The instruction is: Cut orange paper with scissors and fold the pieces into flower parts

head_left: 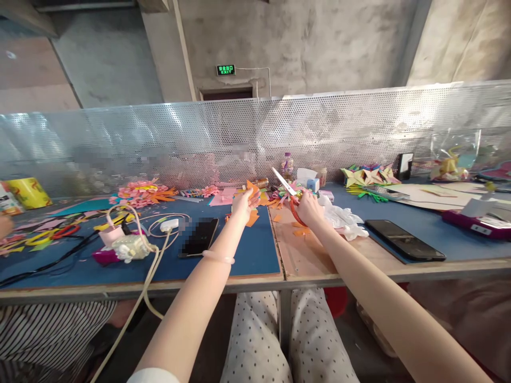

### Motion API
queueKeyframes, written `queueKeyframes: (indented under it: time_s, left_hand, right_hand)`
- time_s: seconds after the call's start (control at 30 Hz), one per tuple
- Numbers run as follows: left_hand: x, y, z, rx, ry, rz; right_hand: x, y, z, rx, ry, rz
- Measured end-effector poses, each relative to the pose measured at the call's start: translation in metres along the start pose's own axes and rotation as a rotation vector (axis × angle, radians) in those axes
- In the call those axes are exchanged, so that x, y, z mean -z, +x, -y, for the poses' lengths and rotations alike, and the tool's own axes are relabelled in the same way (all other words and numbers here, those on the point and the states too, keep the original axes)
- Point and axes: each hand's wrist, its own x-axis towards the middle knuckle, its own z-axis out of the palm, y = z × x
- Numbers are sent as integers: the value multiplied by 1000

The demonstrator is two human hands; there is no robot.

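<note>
My left hand point(243, 204), with a pale bracelet on its wrist, is closed on a piece of orange paper point(251, 190) that sticks up past the fingertips. In my right hand point(310, 209) is a pair of scissors point(282, 181) with orange-red handles. The blades point up and to the left, apart from the paper; whether they are spread I cannot make out. More orange paper point(252, 218) lies beneath my left hand, and orange scraps point(300, 230) lie below my right. Behind the scissors is a cluster of colourful folded paper, partly hidden by my right hand.
Black phones point(404, 239) lie on both sides, the left one point(200, 236) partly blurred. Chargers and a white cable point(157, 260) run over the table's front edge. Crumpled white plastic point(344, 219) sits right of my right hand. A perforated metal screen point(223, 127) closes the back.
</note>
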Motion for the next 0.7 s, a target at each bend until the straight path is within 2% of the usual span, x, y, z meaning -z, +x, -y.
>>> queueKeyframes:
  time_s: [0.1, 0.23, 0.37, 0.43, 0.5, 0.6, 0.7]
  left_hand:
    - [2, 2, 1, 8, 7, 26]
    - [4, 4, 4, -9, 6, 31]
    - [5, 6, 6, -3, 22, 51]
    - [5, 7, 6, 8, 25, 68]
    - [5, 8, 7, 13, 24, 73]
    - [4, 10, 8, 17, 33, 66]
    - [4, 9, 8, 28, 46, 76]
  right_hand:
    - [-1, 2, 2, -67, 389, -54]
    - [-1, 9, 13, -242, 1078, 40]
    - [0, 13, 25, -411, 1574, 58]
    - [0, 12, 28, -431, 1692, 69]
    - [0, 10, 28, -430, 1713, 109]
    - [0, 5, 28, -374, 1668, 194]
    - [1, 2, 28, -307, 1546, 219]
